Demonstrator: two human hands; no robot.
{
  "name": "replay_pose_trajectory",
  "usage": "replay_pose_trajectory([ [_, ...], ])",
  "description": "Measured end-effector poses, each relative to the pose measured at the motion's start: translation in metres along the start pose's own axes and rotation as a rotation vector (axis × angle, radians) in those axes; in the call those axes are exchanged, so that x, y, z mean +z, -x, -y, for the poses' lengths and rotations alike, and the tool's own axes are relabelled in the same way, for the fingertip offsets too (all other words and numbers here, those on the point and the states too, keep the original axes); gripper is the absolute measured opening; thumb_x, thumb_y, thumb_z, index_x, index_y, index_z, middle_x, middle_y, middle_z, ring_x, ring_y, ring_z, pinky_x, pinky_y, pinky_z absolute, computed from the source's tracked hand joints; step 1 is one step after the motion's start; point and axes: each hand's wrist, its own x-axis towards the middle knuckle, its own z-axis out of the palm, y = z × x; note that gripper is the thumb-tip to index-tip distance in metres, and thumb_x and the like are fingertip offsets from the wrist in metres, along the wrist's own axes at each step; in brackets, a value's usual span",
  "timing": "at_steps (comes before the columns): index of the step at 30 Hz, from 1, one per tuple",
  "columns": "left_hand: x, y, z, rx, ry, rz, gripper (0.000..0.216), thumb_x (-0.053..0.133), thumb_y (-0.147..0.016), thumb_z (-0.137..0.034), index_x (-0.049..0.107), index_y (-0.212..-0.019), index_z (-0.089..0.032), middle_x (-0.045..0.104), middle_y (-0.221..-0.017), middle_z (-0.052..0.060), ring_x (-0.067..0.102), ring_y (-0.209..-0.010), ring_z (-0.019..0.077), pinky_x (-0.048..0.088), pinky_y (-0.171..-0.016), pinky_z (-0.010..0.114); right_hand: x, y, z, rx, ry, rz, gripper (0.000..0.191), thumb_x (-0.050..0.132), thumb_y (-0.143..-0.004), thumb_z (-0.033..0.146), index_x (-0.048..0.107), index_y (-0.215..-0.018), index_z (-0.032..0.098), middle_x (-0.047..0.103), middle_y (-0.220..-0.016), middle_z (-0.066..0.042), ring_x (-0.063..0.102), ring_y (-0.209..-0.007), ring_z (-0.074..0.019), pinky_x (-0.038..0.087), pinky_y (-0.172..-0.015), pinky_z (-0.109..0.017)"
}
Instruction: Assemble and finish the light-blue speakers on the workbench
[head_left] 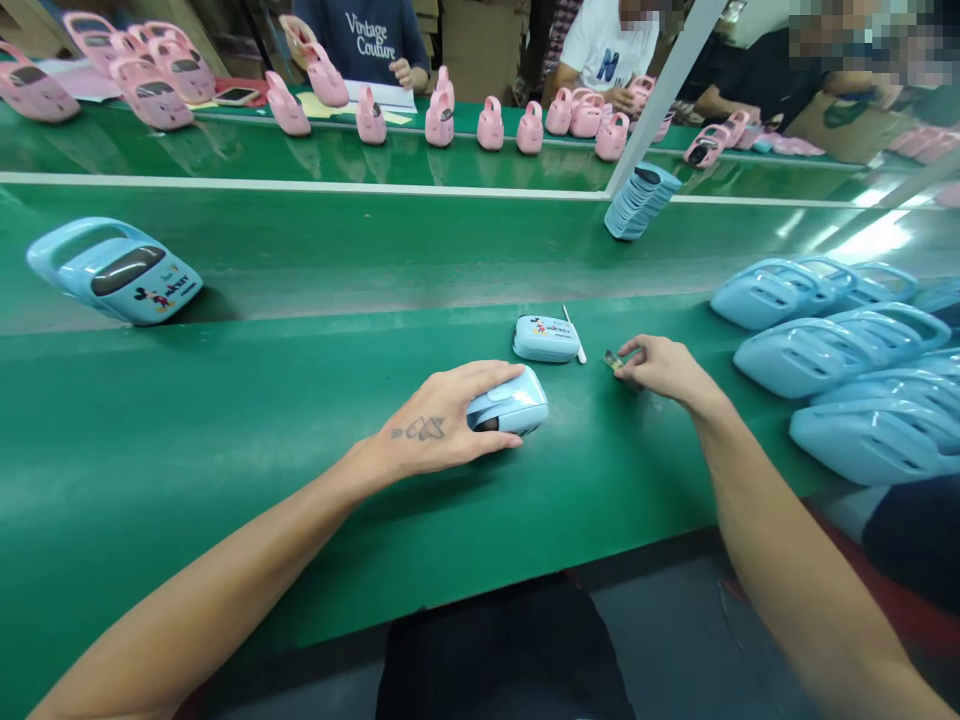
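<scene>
My left hand [442,415] wraps round a light-blue plastic casing [521,400] with a dark window, resting on the green table. In my right hand [660,365], between thumb and fingertips, is a small part [614,362], partly metallic and yellowish; its exact kind is too small to make out. Just beyond the held casing lies a flat blue piece [546,339] with a cartoon mouse print. A thin white stick [575,337] leans along its right side.
Blue handled casings [832,350] crowd the right. One printed blue casing [127,275] sits at the far left; a stack of blue pieces [641,200] stands by the metal post [664,95]. Across the bench are pink casings [490,125] and several people, one in a navy shirt [360,45].
</scene>
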Motion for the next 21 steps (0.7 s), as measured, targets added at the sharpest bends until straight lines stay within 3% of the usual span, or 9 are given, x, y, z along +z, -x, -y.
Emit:
replay_pose_trajectory([
  [2,0.000,0.000,-0.001,-0.005,0.012,-0.005,0.072,0.085,-0.084,-0.051,0.064,-0.148,-0.025,0.068,-0.151,0.011,0.065,-0.140,0.0341,0.052,-0.119,0.048,-0.004,0.014,0.003,-0.102,-0.150,-0.047,0.004,0.075,-0.082,0.022,0.074,-0.079,0.021,0.074,-0.065,-0.001,0.070,-0.063,-0.0191,0.052,-0.063,-0.030],
  [4,0.000,0.000,-0.001,-0.014,0.023,-0.009,0.073,0.086,-0.084,-0.050,0.064,-0.148,-0.025,0.068,-0.150,0.011,0.065,-0.139,0.0337,0.053,-0.118,0.046,-0.006,0.035,0.013,-0.269,-0.453,-0.093,0.019,0.074,-0.090,0.035,0.074,-0.076,0.021,0.074,-0.068,-0.002,0.067,-0.061,-0.0176,0.052,-0.058,-0.029],
  [6,0.000,0.000,-0.001,-0.014,0.030,-0.013,0.074,0.087,-0.083,-0.049,0.064,-0.149,-0.025,0.068,-0.150,0.011,0.065,-0.139,0.0335,0.054,-0.117,0.045,-0.005,0.060,0.031,-0.414,-0.808,-0.093,0.024,0.073,-0.095,0.043,0.075,-0.086,0.021,0.077,-0.078,-0.003,0.068,-0.063,-0.0163,0.055,-0.056,-0.029],
  [9,0.000,-0.001,-0.001,-0.004,0.031,-0.018,0.073,0.087,-0.084,-0.049,0.063,-0.149,-0.027,0.068,-0.150,0.011,0.066,-0.137,0.0334,0.055,-0.115,0.045,0.001,0.094,0.063,-0.541,-1.046,-0.049,0.010,0.081,-0.093,0.034,0.077,-0.092,0.024,0.079,-0.087,-0.002,0.072,-0.065,-0.0148,0.063,-0.061,-0.029],
  [11,0.000,-0.001,-0.002,0.001,0.035,-0.021,0.073,0.087,-0.084,-0.049,0.063,-0.150,-0.027,0.069,-0.149,0.011,0.067,-0.136,0.0331,0.057,-0.113,0.044,0.006,0.107,0.081,-0.642,-1.029,-0.024,0.005,0.084,-0.090,0.024,0.079,-0.090,0.025,0.080,-0.087,-0.001,0.076,-0.070,-0.0161,0.066,-0.065,-0.030],
  [16,-0.001,-0.001,-0.004,0.013,0.065,-0.025,0.071,0.086,-0.085,-0.046,0.064,-0.149,-0.027,0.070,-0.146,0.010,0.070,-0.131,0.0310,0.059,-0.108,0.040,0.014,0.112,0.105,-0.903,-0.808,-0.067,0.016,0.082,-0.088,0.012,0.082,-0.086,0.028,0.083,-0.085,0.001,0.080,-0.082,-0.0189,0.068,-0.079,-0.031],
  [21,0.000,-0.001,-0.003,0.024,0.102,-0.030,0.068,0.086,-0.085,-0.043,0.064,-0.148,-0.026,0.070,-0.148,0.009,0.069,-0.132,0.0296,0.057,-0.111,0.040,0.018,0.108,0.110,-0.981,-0.619,-0.153,0.016,0.077,-0.093,0.013,0.080,-0.088,0.028,0.084,-0.085,0.002,0.081,-0.078,-0.0180,0.068,-0.076,-0.029],
])
